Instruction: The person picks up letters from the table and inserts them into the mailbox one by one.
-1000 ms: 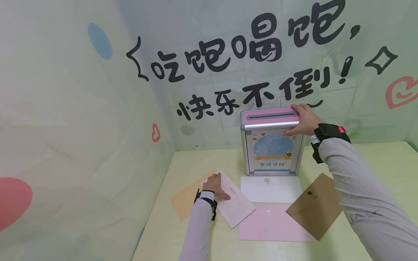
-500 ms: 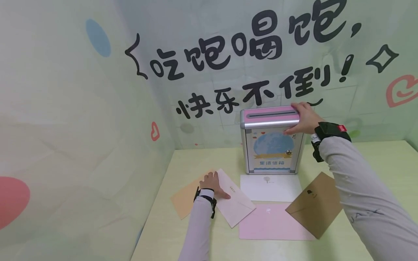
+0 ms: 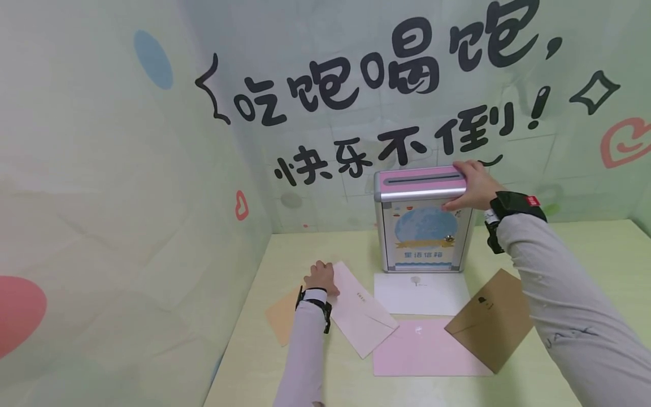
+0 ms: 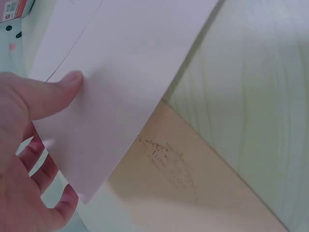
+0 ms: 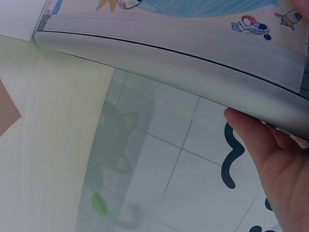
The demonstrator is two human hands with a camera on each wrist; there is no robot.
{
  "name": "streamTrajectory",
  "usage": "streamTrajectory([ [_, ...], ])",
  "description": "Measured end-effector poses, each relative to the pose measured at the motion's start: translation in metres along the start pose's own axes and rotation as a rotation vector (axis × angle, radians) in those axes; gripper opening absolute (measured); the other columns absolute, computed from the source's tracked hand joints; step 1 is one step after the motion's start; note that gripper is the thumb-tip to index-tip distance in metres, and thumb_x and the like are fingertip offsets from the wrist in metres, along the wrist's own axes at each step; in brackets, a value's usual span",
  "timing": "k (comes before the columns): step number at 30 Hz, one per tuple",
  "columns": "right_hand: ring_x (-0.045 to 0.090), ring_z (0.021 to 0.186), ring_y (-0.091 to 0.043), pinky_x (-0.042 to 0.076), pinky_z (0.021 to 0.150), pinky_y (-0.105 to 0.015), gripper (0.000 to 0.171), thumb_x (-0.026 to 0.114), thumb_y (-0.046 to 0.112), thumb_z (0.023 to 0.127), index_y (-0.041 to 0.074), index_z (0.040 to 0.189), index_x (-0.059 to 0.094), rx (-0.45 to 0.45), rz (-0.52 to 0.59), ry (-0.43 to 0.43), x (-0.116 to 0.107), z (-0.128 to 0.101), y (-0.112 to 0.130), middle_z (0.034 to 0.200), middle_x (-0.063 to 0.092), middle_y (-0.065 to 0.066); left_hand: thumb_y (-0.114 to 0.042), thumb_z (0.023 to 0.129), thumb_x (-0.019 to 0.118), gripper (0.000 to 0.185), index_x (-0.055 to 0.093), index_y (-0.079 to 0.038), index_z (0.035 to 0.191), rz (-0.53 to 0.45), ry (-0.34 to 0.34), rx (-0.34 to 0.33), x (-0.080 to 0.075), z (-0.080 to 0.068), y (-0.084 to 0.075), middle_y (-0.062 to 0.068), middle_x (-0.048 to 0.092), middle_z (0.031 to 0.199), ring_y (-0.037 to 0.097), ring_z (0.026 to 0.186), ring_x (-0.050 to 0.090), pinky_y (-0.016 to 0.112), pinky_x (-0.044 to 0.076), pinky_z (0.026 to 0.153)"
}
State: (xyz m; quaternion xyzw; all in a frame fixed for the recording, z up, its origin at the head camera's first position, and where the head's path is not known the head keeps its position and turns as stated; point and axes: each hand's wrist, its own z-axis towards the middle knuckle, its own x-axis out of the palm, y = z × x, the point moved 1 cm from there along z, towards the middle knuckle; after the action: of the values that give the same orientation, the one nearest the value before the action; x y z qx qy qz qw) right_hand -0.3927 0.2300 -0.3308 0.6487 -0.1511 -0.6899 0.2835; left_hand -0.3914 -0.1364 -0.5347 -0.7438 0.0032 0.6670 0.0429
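Our left hand (image 3: 321, 277) pinches pale envelope (image 3: 362, 312) at far end; our right hand (image 3: 477, 185), spread wide, grips box (image 3: 426, 229).

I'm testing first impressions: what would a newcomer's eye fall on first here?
Probably the big black Chinese lettering across the pale green back wall. Just below stands a silver-edged box with a pink slotted top, its right end gripped by the right hand. Next, left of the box, the left hand pinches the upper-left end of a pale pink paper envelope.
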Motion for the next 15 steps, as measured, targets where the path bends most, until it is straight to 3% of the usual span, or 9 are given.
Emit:
streamTrajectory([
  [4,0.031,0.109,-0.044,0.032,0.090,-0.059,0.104,0.081,0.027,0.063,-0.003,0.140,0.018,-0.002,0.004,-0.010,0.001,0.001,-0.002,0.137,0.014,-0.029,-0.016,0.082,0.064,0.039,0.053,-0.006,0.118,-0.044,-0.016,0.002,-0.005,0.002,0.007,0.017,0.046,0.114,0.034,0.104,0.045,0.052,0.044,0.077],
  [9,0.031,0.108,-0.044,0.032,0.090,-0.059,0.104,0.081,0.028,0.062,-0.003,0.140,0.018,-0.010,0.005,-0.012,0.001,0.001,-0.003,0.136,0.014,-0.029,-0.008,0.085,0.058,0.032,0.055,-0.006,0.117,-0.131,0.015,-0.033,-0.017,0.006,0.013,0.020,0.049,0.112,0.037,0.101,0.048,0.054,0.044,0.077],
  [11,0.031,0.108,-0.044,0.032,0.090,-0.058,0.105,0.081,0.028,0.062,-0.003,0.140,0.018,-0.012,0.004,-0.013,0.001,0.001,-0.003,0.136,0.015,-0.029,-0.007,0.085,0.056,0.031,0.056,-0.006,0.116,-0.137,0.004,0.007,0.002,0.029,0.027,0.020,0.051,0.109,0.038,0.096,0.052,0.051,0.046,0.074],
  [15,0.031,0.108,-0.044,0.033,0.089,-0.058,0.106,0.082,0.029,0.062,-0.003,0.140,0.018,-0.016,0.002,-0.014,0.001,0.001,-0.004,0.136,0.015,-0.029,-0.015,0.092,0.047,0.028,0.057,-0.010,0.117,-0.225,-0.021,0.127,0.072,0.100,0.073,0.017,0.057,0.107,0.033,0.093,0.057,0.041,0.048,0.077],
])
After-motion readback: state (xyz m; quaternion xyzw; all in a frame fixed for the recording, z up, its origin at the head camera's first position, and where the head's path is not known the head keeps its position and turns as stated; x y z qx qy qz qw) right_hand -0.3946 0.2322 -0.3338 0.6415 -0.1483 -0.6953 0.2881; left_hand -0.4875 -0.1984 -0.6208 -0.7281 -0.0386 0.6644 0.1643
